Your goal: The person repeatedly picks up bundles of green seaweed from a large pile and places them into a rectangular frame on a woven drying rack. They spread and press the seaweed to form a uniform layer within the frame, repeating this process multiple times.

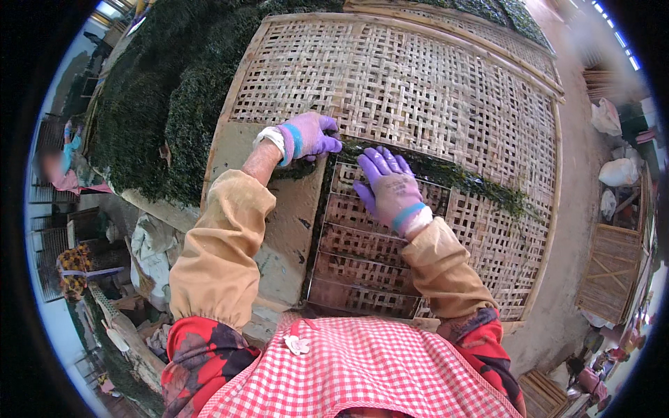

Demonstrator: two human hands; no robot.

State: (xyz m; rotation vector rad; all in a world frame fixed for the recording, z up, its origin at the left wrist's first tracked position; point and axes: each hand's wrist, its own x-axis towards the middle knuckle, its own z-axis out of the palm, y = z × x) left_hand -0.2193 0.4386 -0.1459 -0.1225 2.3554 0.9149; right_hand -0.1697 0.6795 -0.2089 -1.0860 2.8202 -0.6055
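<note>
Altogether, two gloved hands at one dark-green strip, one woven panel.

We've got bare grey-brown floor running down right side. Along far right edge we see bulging white sack, then slatted wooden frame below it, more slatted frames in bottom corner. Upper right, we get row of bright panes, windows or lamps, can't tell, hazy blur underneath. Over on left, dark ribbed panels, pale wall, crumpled white sacking nearer us.
</note>
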